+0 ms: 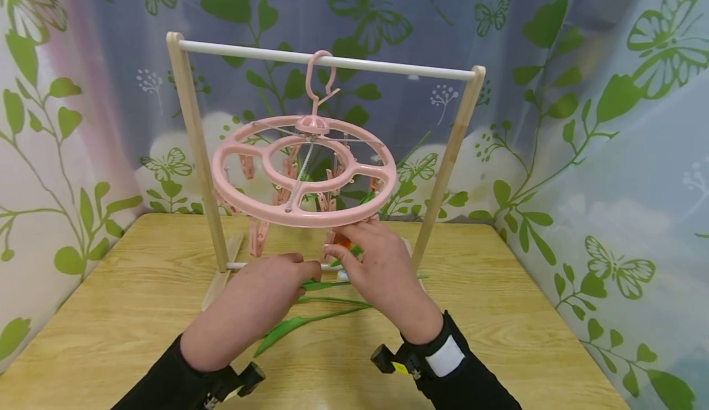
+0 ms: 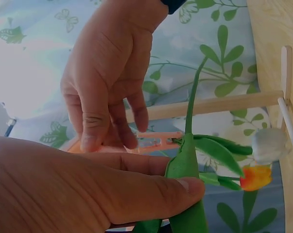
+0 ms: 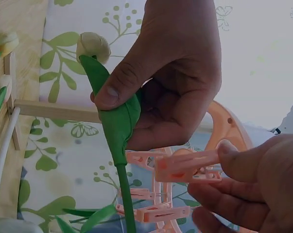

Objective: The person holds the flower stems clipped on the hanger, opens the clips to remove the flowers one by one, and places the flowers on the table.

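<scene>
My left hand (image 1: 263, 299) grips an artificial tulip by its green leaf and stem (image 2: 185, 167), the thumb lying along the leaf. In the right wrist view its cream bloom (image 3: 94, 47) points up past the left hand (image 3: 178, 82). My right hand (image 1: 379, 268) pinches the handle end of a pink clothespin (image 3: 187, 167) under the front rim of a round pink hanger (image 1: 307, 216). The held stem passes close to the clothespins; whether one touches it I cannot tell. An orange tulip (image 2: 255, 178) and a white tulip (image 2: 268, 145) show beyond the left hand.
The hanger hooks over a white rod (image 1: 249, 52) on a wooden stand (image 1: 451, 164). More pink clothespins (image 1: 258, 237) dangle from it. Green stems (image 1: 338, 311) lie on the wooden table (image 1: 498, 336). A leaf-and-butterfly curtain (image 1: 581, 151) surrounds the table's back and sides.
</scene>
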Available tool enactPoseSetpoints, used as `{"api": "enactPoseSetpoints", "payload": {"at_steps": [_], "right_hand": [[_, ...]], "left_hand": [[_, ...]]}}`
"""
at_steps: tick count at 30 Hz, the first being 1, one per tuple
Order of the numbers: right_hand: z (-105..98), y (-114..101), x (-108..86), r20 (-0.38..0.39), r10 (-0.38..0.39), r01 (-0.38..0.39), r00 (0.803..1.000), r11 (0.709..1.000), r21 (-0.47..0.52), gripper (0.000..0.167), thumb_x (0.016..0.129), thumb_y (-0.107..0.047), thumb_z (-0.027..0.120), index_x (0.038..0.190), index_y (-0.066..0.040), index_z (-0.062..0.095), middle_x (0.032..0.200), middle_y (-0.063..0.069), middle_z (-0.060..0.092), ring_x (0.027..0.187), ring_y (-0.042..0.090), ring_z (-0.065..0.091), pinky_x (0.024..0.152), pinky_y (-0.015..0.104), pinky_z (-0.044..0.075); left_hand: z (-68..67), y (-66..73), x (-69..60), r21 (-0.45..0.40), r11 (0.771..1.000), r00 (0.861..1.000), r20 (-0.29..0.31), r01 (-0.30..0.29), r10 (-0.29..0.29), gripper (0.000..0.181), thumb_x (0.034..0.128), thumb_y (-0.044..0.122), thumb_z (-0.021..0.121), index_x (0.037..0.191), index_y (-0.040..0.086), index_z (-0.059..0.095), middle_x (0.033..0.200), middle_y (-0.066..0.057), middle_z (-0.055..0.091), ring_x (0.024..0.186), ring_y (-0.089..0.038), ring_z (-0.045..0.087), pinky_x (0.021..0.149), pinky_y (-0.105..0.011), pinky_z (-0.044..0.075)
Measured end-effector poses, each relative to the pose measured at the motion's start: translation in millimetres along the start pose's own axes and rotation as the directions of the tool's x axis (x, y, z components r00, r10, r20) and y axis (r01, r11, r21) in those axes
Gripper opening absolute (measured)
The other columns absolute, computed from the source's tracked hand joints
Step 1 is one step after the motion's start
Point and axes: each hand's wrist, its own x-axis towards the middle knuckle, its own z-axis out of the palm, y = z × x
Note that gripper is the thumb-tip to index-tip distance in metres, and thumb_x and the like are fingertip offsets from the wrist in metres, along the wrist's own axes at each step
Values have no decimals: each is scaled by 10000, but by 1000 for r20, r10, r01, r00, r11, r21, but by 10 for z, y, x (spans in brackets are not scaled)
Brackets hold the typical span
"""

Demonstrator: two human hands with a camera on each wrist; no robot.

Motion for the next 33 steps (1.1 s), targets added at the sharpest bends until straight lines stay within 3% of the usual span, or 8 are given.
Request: {"api": "enactPoseSetpoints", "payload": {"at_steps": [2,4,9,13,16,22,27,33], "right_hand": [[1,-10,10,37,25,-25,999,1000,-2,322,906,-328,727,1204,-208,700,1067,-71,722,1072,135,659,1024,352,475],[0,-21,16,79,57,-57,995,998,-14,372,900,-351,733,1245,-229,668,1097,-78,707,1087,133,655,1041,356,465],[-25,-32,14,193,160,-146,968,986,-86,430,865,-421,761,1240,-243,649,1093,-87,678,1004,125,653,799,306,539],[-95,-29,7,277,218,-188,936,973,-131,362,840,-427,787,1135,-240,693,1112,-82,669,1007,131,647,797,320,532],[-154,-20,3,304,246,-198,920,963,-181,347,819,-412,814,1092,-223,711,1086,-70,679,1020,157,647,808,336,529],[-211,12,-14,323,283,-186,903,935,-301,312,772,-342,865,1021,-202,741,982,-64,678,951,168,639,790,324,537],[-205,29,-9,345,280,-178,896,937,-300,240,798,-241,853,1015,-212,756,989,-53,672,902,145,613,773,311,532],[-174,50,-4,400,269,-161,876,945,-284,116,856,-244,798,966,-255,760,899,-96,679,816,95,626,695,281,516]], "left_hand": [[-14,-10,-18,-7,1000,1000,7,7,-7,283,847,108,790,1081,250,721,907,53,689,725,-119,654,583,-242,502],[-33,-26,-34,-13,1000,1000,16,27,-27,278,848,114,791,1078,251,716,923,59,691,744,-116,660,604,-250,517],[-91,-82,-48,-28,996,995,49,86,-84,273,862,106,776,1079,258,706,913,53,683,685,-113,638,555,-247,485],[-121,-124,-41,-27,996,996,44,82,-81,260,847,126,796,1060,247,707,893,39,678,705,-140,645,562,-265,494],[-142,-150,-40,-23,997,996,40,78,-77,269,835,129,808,1062,238,714,900,39,687,741,-153,659,593,-281,515],[-180,-181,-42,-12,995,995,32,96,-95,275,850,107,790,1081,239,718,894,33,682,683,-125,632,521,-238,453],[-192,-190,-51,-10,994,994,21,106,-106,270,858,117,785,1087,244,720,882,28,667,647,-117,604,484,-223,395],[-203,-207,-59,5,995,995,-12,96,-96,266,840,116,801,1059,245,722,892,8,668,659,-157,623,487,-238,408]]}}
